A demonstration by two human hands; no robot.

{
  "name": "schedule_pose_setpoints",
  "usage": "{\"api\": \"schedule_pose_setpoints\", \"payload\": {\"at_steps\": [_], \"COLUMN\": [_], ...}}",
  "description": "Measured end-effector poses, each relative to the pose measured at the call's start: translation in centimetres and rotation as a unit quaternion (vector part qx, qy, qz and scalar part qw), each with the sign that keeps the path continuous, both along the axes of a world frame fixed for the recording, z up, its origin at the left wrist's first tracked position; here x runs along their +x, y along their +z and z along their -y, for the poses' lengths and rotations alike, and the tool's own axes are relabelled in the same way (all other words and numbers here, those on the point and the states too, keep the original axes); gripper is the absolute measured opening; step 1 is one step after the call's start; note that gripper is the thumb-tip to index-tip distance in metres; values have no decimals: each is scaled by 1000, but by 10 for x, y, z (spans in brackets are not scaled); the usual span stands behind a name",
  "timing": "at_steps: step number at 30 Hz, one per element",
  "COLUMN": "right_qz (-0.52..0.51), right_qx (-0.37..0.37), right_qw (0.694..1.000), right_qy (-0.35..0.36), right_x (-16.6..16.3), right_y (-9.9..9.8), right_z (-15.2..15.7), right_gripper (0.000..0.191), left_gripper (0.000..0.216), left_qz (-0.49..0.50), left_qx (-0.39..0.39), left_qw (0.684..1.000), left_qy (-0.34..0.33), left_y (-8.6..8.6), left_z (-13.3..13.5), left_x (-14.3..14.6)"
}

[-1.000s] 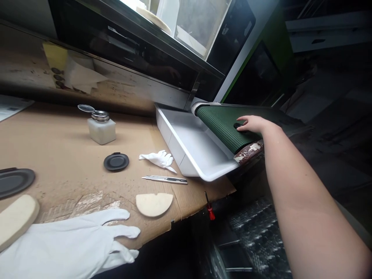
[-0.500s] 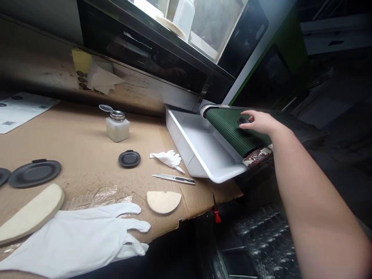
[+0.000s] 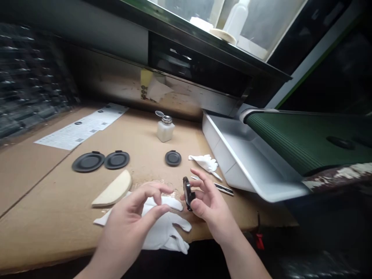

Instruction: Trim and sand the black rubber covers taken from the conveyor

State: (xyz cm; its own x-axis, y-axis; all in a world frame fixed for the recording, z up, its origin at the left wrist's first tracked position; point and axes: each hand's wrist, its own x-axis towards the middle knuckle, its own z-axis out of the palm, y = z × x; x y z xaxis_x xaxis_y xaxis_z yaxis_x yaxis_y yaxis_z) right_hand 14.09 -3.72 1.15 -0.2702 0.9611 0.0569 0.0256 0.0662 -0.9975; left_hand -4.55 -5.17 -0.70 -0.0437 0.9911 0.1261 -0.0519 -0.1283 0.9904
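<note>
My right hand (image 3: 209,203) pinches a small black round lid (image 3: 187,193) on edge between thumb and fingers, above the front of the table. To its left hovers my left hand (image 3: 136,215), fingers bent and apart from the thumb, with nothing between them. Beneath both hands lies a white glove (image 3: 165,232), partly hidden by the left one. A half-round cream pad (image 3: 114,188) rests left of the glove. Farther back are three flat black lids: a large one (image 3: 88,161), a middle-sized one (image 3: 116,159) and a small one (image 3: 173,158).
A white bottle with a metal flip cap (image 3: 165,131) stands behind the lids. To the right are a crumpled white glove (image 3: 205,162), a cutter knife (image 3: 223,189), a grey-white tray (image 3: 232,166) and a green conveyor belt (image 3: 305,135) carrying a dark round piece (image 3: 340,142). Printed sheets (image 3: 83,126) lie left.
My right hand has come back from the conveyor to the table with the small black lid. My left hand has entered the view. The camera has turned left.
</note>
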Motion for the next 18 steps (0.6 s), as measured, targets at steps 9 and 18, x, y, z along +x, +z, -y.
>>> {"api": "schedule_pose_setpoints", "payload": {"at_steps": [9, 18], "right_qz": [-290, -158], "right_qx": [-185, -108], "right_qw": [939, 979], "right_qy": [20, -73], "right_x": [-24, -23], "right_y": [-25, -39], "right_z": [12, 15], "right_gripper": [50, 63], "left_gripper": [66, 44], "left_qz": [-244, -84], "left_qx": [332, 159], "left_qw": [909, 975], "left_qy": [-64, -130], "left_y": [-24, -16], "left_z": [-13, -19], "left_x": [13, 21]}}
